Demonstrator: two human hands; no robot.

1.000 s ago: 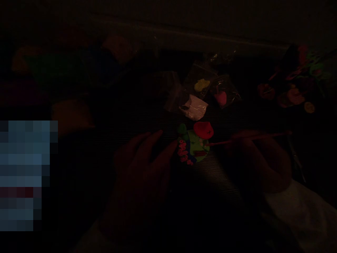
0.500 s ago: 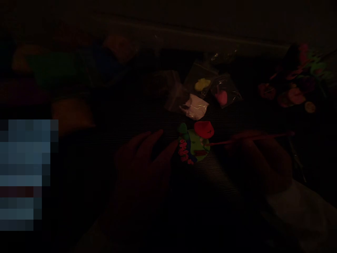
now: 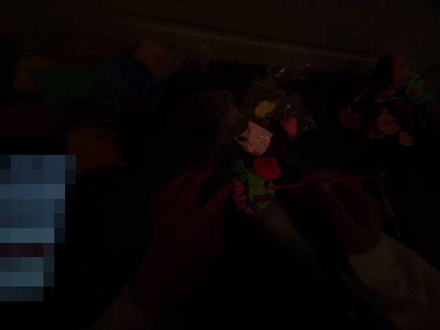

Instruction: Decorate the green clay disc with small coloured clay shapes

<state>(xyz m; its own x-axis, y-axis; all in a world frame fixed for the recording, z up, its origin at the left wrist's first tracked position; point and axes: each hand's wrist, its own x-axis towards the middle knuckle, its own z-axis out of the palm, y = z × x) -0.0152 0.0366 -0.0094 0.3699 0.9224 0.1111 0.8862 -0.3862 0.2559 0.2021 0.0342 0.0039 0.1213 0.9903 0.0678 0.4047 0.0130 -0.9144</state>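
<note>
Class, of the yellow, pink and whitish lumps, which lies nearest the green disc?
The whitish lump lies nearest the green disc; the yellow lump and pink lump both sit farther back.

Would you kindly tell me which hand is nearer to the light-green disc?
Left: the left hand has its thumb at the left edge of the light-green disc. The right hand is farther off, to its right, holding a thin stick toward it.

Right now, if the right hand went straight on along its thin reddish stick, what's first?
Likely the round green piece with pink flower shapes; the stick in the right hand visibly overlaps its right edge, depth unclear.
</note>
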